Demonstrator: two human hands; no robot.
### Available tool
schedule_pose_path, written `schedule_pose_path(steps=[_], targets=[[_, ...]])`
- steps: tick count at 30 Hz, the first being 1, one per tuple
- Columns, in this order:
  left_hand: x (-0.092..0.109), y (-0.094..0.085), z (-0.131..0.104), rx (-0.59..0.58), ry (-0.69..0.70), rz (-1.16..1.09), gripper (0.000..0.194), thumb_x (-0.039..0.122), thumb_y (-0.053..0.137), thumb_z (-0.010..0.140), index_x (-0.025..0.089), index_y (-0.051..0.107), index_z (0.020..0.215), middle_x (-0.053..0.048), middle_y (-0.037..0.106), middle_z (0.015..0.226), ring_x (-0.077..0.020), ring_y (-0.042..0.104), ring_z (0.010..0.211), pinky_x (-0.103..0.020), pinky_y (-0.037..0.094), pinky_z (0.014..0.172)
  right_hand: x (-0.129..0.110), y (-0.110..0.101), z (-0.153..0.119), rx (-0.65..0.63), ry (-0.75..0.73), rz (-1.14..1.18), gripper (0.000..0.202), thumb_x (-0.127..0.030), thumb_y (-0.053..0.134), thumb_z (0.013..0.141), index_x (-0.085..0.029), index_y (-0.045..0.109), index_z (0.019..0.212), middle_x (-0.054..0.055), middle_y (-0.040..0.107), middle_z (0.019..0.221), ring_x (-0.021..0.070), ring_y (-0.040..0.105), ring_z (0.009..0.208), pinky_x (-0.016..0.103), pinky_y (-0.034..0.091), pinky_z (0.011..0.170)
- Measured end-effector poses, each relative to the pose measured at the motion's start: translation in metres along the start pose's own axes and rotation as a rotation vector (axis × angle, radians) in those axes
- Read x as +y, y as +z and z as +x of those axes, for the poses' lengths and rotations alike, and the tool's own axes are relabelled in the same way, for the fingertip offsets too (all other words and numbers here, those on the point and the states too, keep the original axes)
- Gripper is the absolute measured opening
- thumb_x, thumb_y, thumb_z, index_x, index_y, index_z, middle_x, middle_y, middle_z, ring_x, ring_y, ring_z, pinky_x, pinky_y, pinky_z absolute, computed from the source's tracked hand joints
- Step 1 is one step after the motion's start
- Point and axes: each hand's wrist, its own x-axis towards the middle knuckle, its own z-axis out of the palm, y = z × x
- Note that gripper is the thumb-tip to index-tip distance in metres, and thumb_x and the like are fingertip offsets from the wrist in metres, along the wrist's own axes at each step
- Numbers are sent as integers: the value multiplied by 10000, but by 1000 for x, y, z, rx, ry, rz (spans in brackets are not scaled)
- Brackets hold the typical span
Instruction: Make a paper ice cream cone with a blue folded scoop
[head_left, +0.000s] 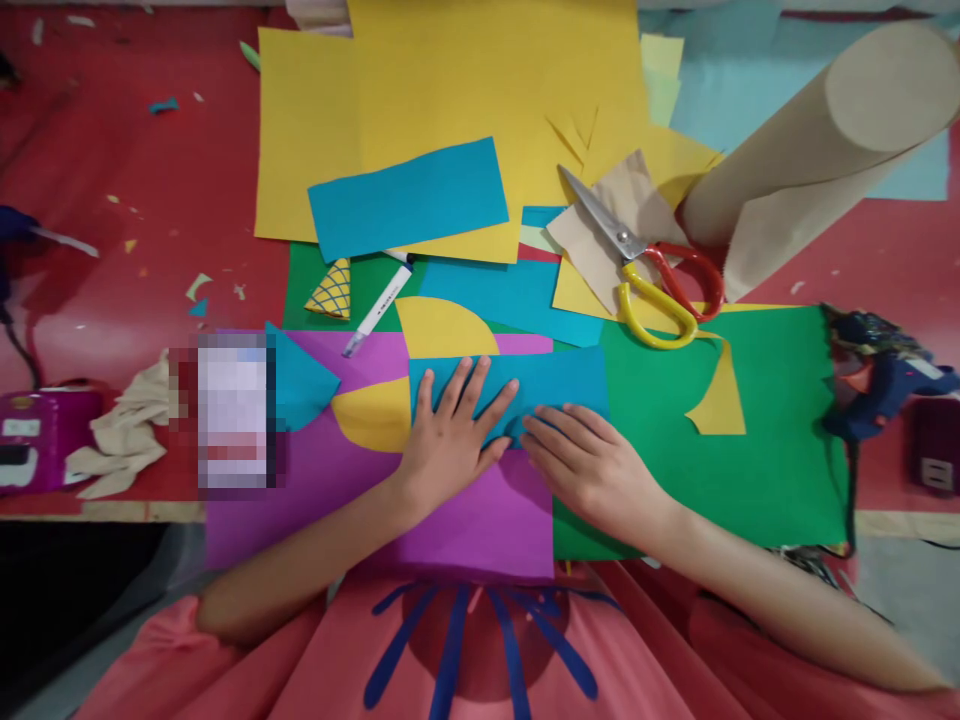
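Observation:
A blue paper strip (576, 378) lies across purple paper (480, 520) and green paper (675, 480). My left hand (450, 430) rests flat on the strip's left half, fingers spread. Flat on its right half is my right hand (592, 465), fingers stretched out side by side. Yellow curved pieces (446, 325) show behind and left of the strip. Scissors (626, 242) with one red and one yellow handle lie behind my right hand. A white marker (379, 308) is behind my left hand, beside a small patterned yellow triangle (334, 290).
A brown paper roll (795, 140) stands at the back right. Glue guns (885, 385) lie at both sides. Yellow sheets (450, 80) and another blue strip (412, 200) are at the back. A blurred-out phone (232, 410) and crumpled cloth (135, 435) are left.

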Motion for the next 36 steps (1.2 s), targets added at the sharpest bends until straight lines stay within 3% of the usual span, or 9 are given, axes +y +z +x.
schedule_pose_path(steps=[4, 13, 18, 22, 28, 31, 34, 36], targets=[[-1, 1, -2, 17, 4, -17, 627, 463, 379, 970, 275, 191, 1537, -187, 196, 1597, -380, 243, 1465, -672, 202, 1107, -5, 4, -7, -111, -77, 57, 356, -169, 486, 955, -97, 595, 1286, 104, 660, 1282, 261, 597, 1182, 406, 497, 950], [-6, 1, -2, 12, 25, -66, 628, 462, 429, 952, 289, 238, 1525, -172, 217, 1596, -383, 262, 1457, -667, 203, 1113, -6, 2, -14, -202, -60, 34, 369, -160, 517, 923, -88, 617, 1271, 117, 607, 1356, 302, 576, 1219, 449, 533, 952], [-13, 0, -13, 5, 11, -56, 600, 400, 441, 961, 302, 245, 1520, -142, 252, 1589, -358, 305, 1444, -666, 194, 1126, -10, -7, -26, -244, 18, -27, 294, -158, 515, 915, -87, 709, 1123, 136, 645, 1298, 314, 609, 1162, 450, 540, 946], [-21, 1, -29, 15, -24, -2, 589, 345, 433, 973, 299, 230, 1524, -139, 253, 1586, -351, 318, 1439, -672, 196, 1126, -9, -16, -42, -284, 79, -82, 344, -119, 504, 910, -44, 657, 1209, 155, 626, 1319, 326, 603, 1166, 474, 534, 956], [-36, -1, -51, 14, -79, 107, 714, 271, 452, 969, 291, 23, 1540, -160, 242, 1574, -369, 328, 1429, -699, 196, 1112, -4, -24, -59, -262, 153, -124, 315, -118, 462, 938, -47, 688, 1145, 160, 648, 1283, 329, 626, 1119, 497, 542, 916], [-44, -3, -60, 13, -102, 129, 743, 257, 471, 960, 281, 8, 1541, -169, 228, 1573, -379, 282, 1445, -709, 175, 1116, -1, -26, -64, -262, 175, -136, 303, -109, 463, 935, -61, 696, 1123, 168, 658, 1261, 330, 638, 1101, 490, 549, 899], [-51, -2, -68, 17, -132, 113, 737, 257, 476, 956, 289, 31, 1543, -163, 207, 1580, -380, 225, 1463, -714, 145, 1125, 1, -26, -69, -244, 229, -79, 294, -132, 479, 938, -90, 686, 1141, 169, 669, 1236, 327, 643, 1103, 476, 563, 886], [-53, -1, -70, 23, -144, 90, 726, 262, 471, 959, 303, 39, 1541, -154, 199, 1585, -379, 206, 1468, -720, 125, 1126, 4, -26, -70, -207, 345, 70, 292, -193, 477, 953, -138, 677, 1159, 161, 664, 1242, 321, 639, 1116, 485, 562, 893]])
